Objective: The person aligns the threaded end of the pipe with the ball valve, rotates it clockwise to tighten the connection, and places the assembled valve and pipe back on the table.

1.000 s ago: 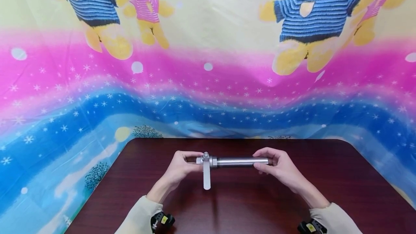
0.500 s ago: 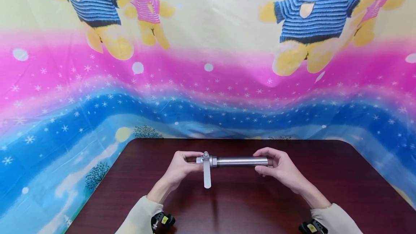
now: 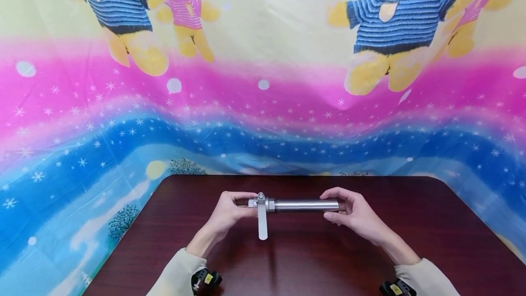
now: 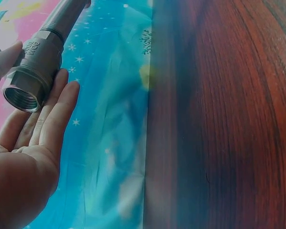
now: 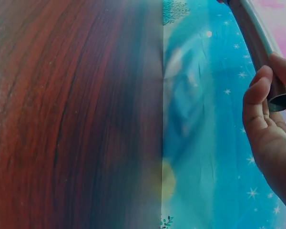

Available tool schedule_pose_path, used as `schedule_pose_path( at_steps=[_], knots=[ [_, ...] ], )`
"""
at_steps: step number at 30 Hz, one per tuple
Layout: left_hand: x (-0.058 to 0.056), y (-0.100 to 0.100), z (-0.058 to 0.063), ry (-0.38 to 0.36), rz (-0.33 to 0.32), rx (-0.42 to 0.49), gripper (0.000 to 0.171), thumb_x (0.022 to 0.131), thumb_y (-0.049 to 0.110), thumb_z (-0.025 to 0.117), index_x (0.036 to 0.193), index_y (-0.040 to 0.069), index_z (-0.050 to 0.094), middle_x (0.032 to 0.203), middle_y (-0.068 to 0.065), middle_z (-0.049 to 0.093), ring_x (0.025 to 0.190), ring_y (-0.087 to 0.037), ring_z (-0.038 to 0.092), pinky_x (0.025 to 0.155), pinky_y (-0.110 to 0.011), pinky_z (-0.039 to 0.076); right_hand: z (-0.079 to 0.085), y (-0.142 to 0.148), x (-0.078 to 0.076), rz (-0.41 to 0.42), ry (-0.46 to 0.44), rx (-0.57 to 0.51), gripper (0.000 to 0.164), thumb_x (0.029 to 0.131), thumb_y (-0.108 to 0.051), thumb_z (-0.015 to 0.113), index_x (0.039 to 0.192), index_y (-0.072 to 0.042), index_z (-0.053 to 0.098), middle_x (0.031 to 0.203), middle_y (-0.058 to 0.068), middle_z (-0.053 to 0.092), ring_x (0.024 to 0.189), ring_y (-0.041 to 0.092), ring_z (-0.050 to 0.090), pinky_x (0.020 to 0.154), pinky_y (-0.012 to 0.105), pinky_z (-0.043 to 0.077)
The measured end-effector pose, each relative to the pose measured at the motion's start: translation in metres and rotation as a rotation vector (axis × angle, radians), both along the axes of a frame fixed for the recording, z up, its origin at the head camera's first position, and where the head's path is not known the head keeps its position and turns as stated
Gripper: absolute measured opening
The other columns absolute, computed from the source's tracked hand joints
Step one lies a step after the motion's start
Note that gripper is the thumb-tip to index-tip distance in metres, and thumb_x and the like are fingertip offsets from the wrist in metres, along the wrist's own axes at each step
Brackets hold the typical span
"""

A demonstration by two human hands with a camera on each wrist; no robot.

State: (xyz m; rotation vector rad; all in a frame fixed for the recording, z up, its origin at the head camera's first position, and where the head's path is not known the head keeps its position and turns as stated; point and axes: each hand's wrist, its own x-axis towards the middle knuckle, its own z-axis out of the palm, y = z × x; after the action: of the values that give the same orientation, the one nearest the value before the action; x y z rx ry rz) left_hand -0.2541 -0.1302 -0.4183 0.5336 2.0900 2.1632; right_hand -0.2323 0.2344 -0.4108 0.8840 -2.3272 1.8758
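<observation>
A metal ball valve (image 3: 260,203) is joined to a straight steel pipe (image 3: 306,205), and both are held level above the table. The valve's flat lever (image 3: 262,223) points toward me. My left hand (image 3: 223,211) grips the valve end between thumb and fingers. At the pipe's far right end, my right hand (image 3: 355,211) has its thumb and fingers on either side of the tube. The left wrist view shows the valve's threaded opening (image 4: 23,97) facing the camera. In the right wrist view the pipe's hollow end (image 5: 281,102) shows between the fingers.
A dark red wood-grain table (image 3: 296,259) lies under the hands. Behind and beside it hangs a printed cloth (image 3: 263,118) with bears and snowflakes. Each wrist carries a small black camera mount (image 3: 207,280) by a cream sleeve (image 3: 178,271).
The right thumb has moved slightly down and to the right, from over the pipe to its lower edge. Valve and pipe stay almost in place; the left hand looks unchanged.
</observation>
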Motion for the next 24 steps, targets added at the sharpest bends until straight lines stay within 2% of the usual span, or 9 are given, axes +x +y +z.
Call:
schedule_pose_path(
  at_steps=[4, 8, 12, 15, 21, 24],
  knots=[
    [-0.0006, 0.0020, -0.0004, 0.007, -0.006, 0.005, 0.044, 0.080, -0.006, 0.083, 0.122, -0.015, 0.071, 0.101, -0.015, 0.078, 0.088, -0.015, 0.073, 0.082, -0.030, 0.059, 0.0003, 0.0013, 0.0010, -0.033, -0.028, 0.027, 0.035, 0.095, -0.001, 0.076, 0.128, 0.004, 0.064, 0.094, 0.016, 0.072, 0.070, 0.023, 0.069, 0.059, 0.034, 0.058],
    [-0.0008, 0.0031, -0.0008, -0.007, 0.005, 0.004, 0.044, 0.079, -0.007, 0.083, 0.121, -0.013, 0.072, 0.099, -0.014, 0.078, 0.087, -0.015, 0.073, 0.081, -0.031, 0.059, -0.0012, 0.0021, 0.0016, -0.029, -0.064, 0.012, 0.034, 0.099, -0.004, 0.073, 0.130, 0.005, 0.064, 0.088, 0.018, 0.070, 0.067, 0.026, 0.067, 0.062, 0.039, 0.060],
    [-0.0007, 0.0035, 0.0000, -0.013, 0.004, 0.009, 0.044, 0.079, -0.007, 0.082, 0.122, -0.013, 0.072, 0.099, -0.014, 0.078, 0.088, -0.015, 0.073, 0.081, -0.031, 0.059, -0.0035, 0.0029, 0.0004, 0.010, -0.039, -0.043, 0.040, 0.095, 0.003, 0.074, 0.132, 0.005, 0.060, 0.108, 0.018, 0.068, 0.074, 0.025, 0.070, 0.061, 0.040, 0.060],
    [-0.0009, 0.0039, 0.0000, -0.012, -0.004, 0.014, 0.045, 0.080, -0.006, 0.082, 0.122, -0.013, 0.071, 0.099, -0.014, 0.078, 0.088, -0.015, 0.073, 0.081, -0.031, 0.059, -0.0047, 0.0034, -0.0011, 0.031, -0.026, -0.069, 0.041, 0.092, 0.007, 0.075, 0.130, 0.005, 0.059, 0.113, 0.021, 0.066, 0.077, 0.028, 0.071, 0.061, 0.040, 0.060],
    [-0.0005, 0.0036, -0.0003, -0.020, -0.004, 0.020, 0.045, 0.080, -0.006, 0.082, 0.123, -0.013, 0.071, 0.099, -0.014, 0.078, 0.088, -0.015, 0.073, 0.080, -0.031, 0.060, -0.0048, 0.0034, -0.0019, -0.013, -0.062, -0.027, 0.032, 0.098, -0.002, 0.073, 0.128, 0.004, 0.064, 0.086, 0.018, 0.068, 0.067, 0.028, 0.068, 0.061, 0.042, 0.061],
    [-0.0003, 0.0032, -0.0004, -0.021, -0.001, 0.022, 0.045, 0.080, -0.007, 0.082, 0.123, -0.014, 0.071, 0.099, -0.015, 0.078, 0.089, -0.015, 0.073, 0.080, -0.031, 0.060, -0.0046, 0.0029, -0.0022, -0.010, -0.067, -0.039, 0.036, 0.098, -0.002, 0.074, 0.131, 0.002, 0.062, 0.092, 0.015, 0.068, 0.067, 0.025, 0.068, 0.060, 0.043, 0.061]
  ],
)
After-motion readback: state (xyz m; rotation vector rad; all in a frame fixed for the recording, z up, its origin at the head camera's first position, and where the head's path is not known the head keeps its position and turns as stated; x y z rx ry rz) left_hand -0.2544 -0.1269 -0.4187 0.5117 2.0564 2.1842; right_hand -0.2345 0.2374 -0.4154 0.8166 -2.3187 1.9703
